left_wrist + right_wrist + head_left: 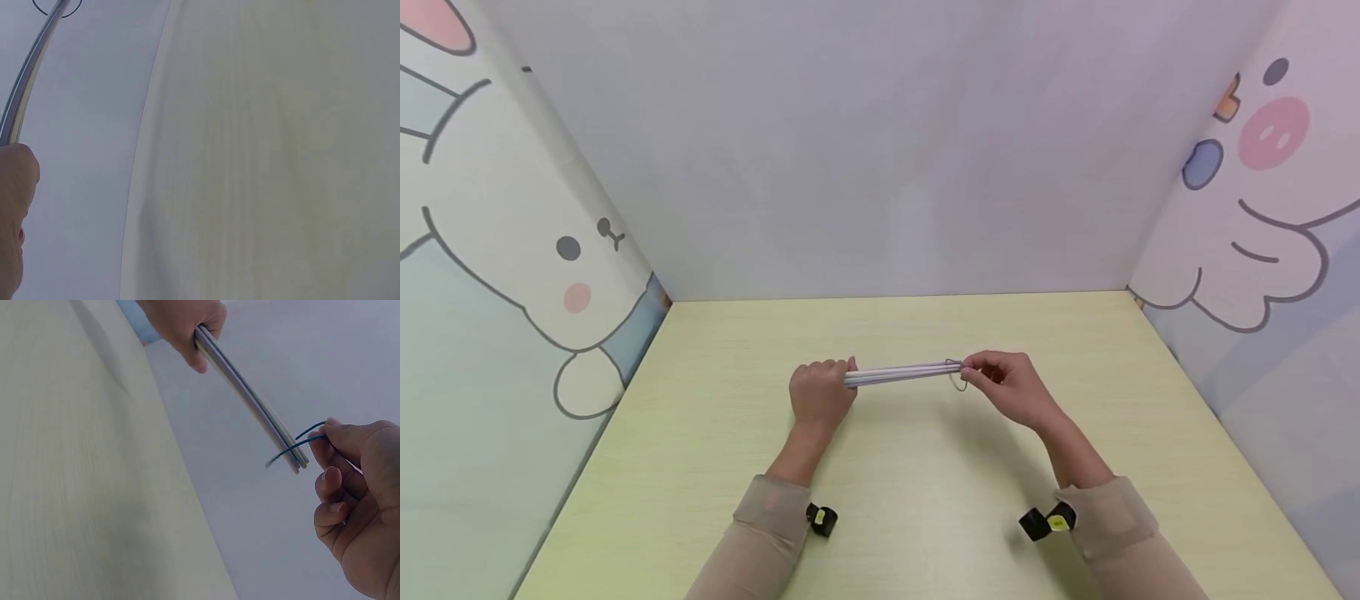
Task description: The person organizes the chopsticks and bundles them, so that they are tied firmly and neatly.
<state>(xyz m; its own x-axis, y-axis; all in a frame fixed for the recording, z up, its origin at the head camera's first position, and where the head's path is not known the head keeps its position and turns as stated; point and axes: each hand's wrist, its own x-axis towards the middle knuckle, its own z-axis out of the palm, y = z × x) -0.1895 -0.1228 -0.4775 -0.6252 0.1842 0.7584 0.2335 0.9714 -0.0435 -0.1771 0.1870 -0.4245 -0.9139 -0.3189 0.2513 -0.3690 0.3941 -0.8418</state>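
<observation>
My left hand (822, 392) grips a bundle of thin, pale straight sticks (902, 374) near one end, and the bundle points right, almost level, above the table. At its free end my right hand (1011, 387) pinches a thin teal rubber band (312, 439) between thumb and index finger. The band's loop lies about the stick ends, with part hanging below them in the head view. In the right wrist view the other fingers of the right hand are loosely bent. The left wrist view catches only part of the left hand (14, 187) and the sticks (30, 72).
A pale wood-grain table (880, 500) lies beneath both hands. Behind it stands a plain light wall (880, 167); cartoon-printed panels (490, 350) rise at the left and right sides. A black wrist strap (822, 521) shows on each forearm.
</observation>
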